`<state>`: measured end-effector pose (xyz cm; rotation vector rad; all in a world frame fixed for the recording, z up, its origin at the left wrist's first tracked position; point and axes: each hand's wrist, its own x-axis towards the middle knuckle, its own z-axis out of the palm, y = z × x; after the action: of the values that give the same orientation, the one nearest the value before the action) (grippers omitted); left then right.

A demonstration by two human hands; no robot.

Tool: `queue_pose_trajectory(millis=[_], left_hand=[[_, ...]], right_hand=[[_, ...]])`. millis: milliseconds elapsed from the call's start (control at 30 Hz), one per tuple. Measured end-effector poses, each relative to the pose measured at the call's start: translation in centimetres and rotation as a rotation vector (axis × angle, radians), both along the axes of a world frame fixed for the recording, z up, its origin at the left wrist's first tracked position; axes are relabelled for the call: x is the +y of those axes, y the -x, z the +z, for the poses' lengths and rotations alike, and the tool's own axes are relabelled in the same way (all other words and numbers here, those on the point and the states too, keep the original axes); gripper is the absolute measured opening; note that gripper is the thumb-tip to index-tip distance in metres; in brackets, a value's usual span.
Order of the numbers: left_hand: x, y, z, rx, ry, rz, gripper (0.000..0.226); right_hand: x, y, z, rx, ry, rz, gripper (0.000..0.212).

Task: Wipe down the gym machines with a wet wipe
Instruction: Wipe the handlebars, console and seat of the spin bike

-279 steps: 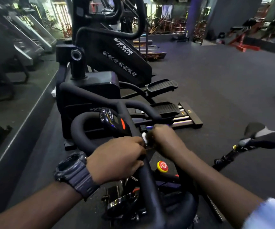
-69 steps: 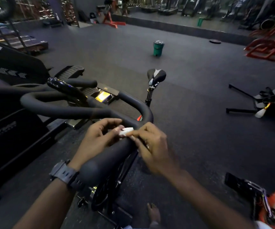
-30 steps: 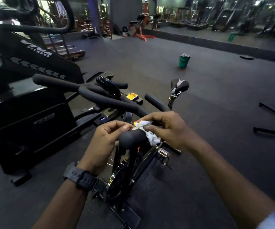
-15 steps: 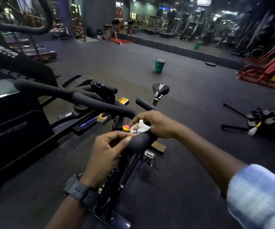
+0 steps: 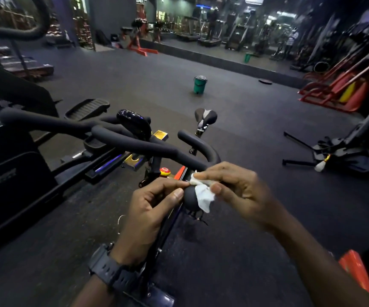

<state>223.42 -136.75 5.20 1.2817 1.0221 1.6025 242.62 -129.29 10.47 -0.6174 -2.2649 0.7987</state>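
A black exercise bike's padded handlebar (image 5: pixel 148 149) runs across the middle, its near rounded end (image 5: pixel 190 199) pointing at me. A crumpled white wet wipe (image 5: pixel 203 196) drapes over that end. My right hand (image 5: pixel 236 189) presses the wipe against the bar with thumb and fingers. My left hand (image 5: pixel 154 209), with a dark watch on the wrist, pinches the wipe's left edge beside the bar end. The bike's glossy console (image 5: pixel 134 126) and its saddle (image 5: pixel 205 116) sit beyond.
A large black elliptical machine (image 5: pixel 8 151) stands close on the left. A green bin (image 5: pixel 200 84) sits on the open dark floor ahead. Red machine frames (image 5: pixel 338 89) line the far right, another dark machine (image 5: pixel 351 149) lies at right, and an orange part (image 5: pixel 354 273) is near my right arm.
My hands and the wipe have slid back from the top of the bar to its rounded end, where the wipe now hangs lower. The view has shifted slightly.
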Motion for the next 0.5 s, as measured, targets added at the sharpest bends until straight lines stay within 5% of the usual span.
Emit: queue_pose_trajectory(millis=[200,400,500], left_hand=[[0.8,-0.1,-0.4,0.040,-0.032,-0.018,0.030],[0.9,-0.4,-0.9,-0.078,-0.029,-0.032,0.032],[1.0,-0.5,-1.3,-0.096,-0.028,-0.032,0.033]], right_hand=[[-3.2,0.2,-2.6,0.224,-0.231,-0.229,0.023],[-1.6,2.0,-7.5,0.356,0.036,-0.695,0.022],[-5.1,2.8,-7.0,0.420,-0.024,-0.687,0.020]])
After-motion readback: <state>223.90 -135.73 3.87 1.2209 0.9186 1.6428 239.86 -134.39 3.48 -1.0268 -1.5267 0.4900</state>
